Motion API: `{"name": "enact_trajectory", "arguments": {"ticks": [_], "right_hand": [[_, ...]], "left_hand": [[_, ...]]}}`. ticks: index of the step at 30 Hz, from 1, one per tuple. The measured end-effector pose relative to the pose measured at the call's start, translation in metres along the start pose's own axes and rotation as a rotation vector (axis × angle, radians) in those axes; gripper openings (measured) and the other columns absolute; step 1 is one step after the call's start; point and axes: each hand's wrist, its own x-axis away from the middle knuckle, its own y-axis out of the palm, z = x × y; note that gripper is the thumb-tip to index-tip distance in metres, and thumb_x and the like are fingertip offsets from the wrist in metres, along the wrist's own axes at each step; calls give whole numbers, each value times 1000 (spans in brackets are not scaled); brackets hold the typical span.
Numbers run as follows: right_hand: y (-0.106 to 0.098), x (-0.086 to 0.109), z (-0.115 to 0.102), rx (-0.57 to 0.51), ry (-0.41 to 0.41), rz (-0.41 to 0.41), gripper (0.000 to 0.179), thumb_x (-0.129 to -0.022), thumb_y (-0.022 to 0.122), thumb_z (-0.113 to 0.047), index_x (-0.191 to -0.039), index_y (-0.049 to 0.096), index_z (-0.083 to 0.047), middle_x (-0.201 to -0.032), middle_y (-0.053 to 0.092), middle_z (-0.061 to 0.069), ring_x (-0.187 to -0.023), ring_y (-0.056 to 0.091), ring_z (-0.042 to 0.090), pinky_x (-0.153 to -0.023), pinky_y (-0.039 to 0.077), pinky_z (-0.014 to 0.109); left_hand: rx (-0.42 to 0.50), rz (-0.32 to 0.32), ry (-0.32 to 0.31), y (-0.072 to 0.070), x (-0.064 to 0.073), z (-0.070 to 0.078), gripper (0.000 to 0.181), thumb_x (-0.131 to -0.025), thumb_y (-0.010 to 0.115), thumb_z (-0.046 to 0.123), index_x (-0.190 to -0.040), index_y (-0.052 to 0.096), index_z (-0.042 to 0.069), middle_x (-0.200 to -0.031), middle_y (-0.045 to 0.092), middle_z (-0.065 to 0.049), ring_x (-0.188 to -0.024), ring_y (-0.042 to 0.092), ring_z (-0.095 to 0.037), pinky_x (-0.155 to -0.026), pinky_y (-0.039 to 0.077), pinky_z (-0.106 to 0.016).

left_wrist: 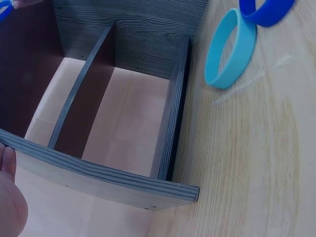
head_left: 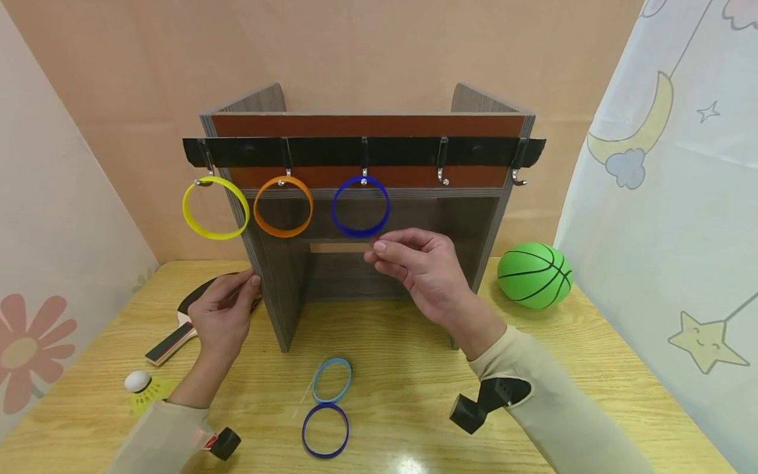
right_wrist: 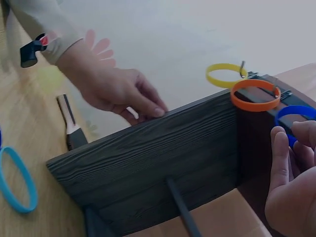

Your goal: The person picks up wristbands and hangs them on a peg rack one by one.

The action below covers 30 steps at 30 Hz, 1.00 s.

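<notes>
A blue silicone wristband [head_left: 360, 207] hangs at the middle hook of the black hook rail [head_left: 326, 151]. My right hand [head_left: 423, 266] pinches its lower edge between thumb and fingertips; in the right wrist view a blue strip shows between the fingers [right_wrist: 280, 153]. My left hand [head_left: 222, 313] grips the left side panel of the dark grey wooden shelf [head_left: 278, 289], thumb and fingers at its edge. A yellow wristband [head_left: 216, 208] and an orange wristband [head_left: 283, 207] hang on the two hooks to the left. The two right-hand hooks [head_left: 443, 174] are bare.
A light blue wristband [head_left: 332, 381] and a dark blue wristband [head_left: 326, 431] lie on the wooden table in front. Left of the shelf are a table tennis bat [head_left: 172, 342] and a shuttlecock [head_left: 145, 388]. A green ball [head_left: 535, 275] sits to the right.
</notes>
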Motion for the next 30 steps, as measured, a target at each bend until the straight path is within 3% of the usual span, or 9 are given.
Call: {"name": "enact_trajectory", "arguments": {"ticks": [11,19,24,30], "right_hand": [[-13,23,44,179,163,28,16,-84,66,9,-84,72,-6,-82,69,11,-76,69,22,-74,57,33],[-26,49,83,240,272,-21,8,-80,71,5,-88,71,2,-82,69,12,-74,68,23,-69,58,35],[-33,70,108,343,395,-62,18,-79,74,1,-91,67,12,-80,69,15,-69,67,21,-66,58,37],[-38,90,128,418,468,-128,15,-79,72,2,-89,68,12,-77,68,13,-64,65,19,-62,58,34]], "left_hand": [[19,0,13,0,0,-1,13,-77,61,-25,-90,63,-24,-83,67,-18,-72,66,-14,-68,55,-20],[26,6,20,3,0,2,12,-78,64,-21,-89,62,-25,-80,66,-21,-71,66,-14,-68,55,-20],[32,2,14,8,-4,14,11,-77,61,-25,-88,61,-27,-79,66,-20,-69,66,-14,-67,55,-19],[30,-7,10,12,-5,21,13,-75,58,-29,-87,60,-28,-80,67,-17,-69,66,-13,-67,55,-19]]}}
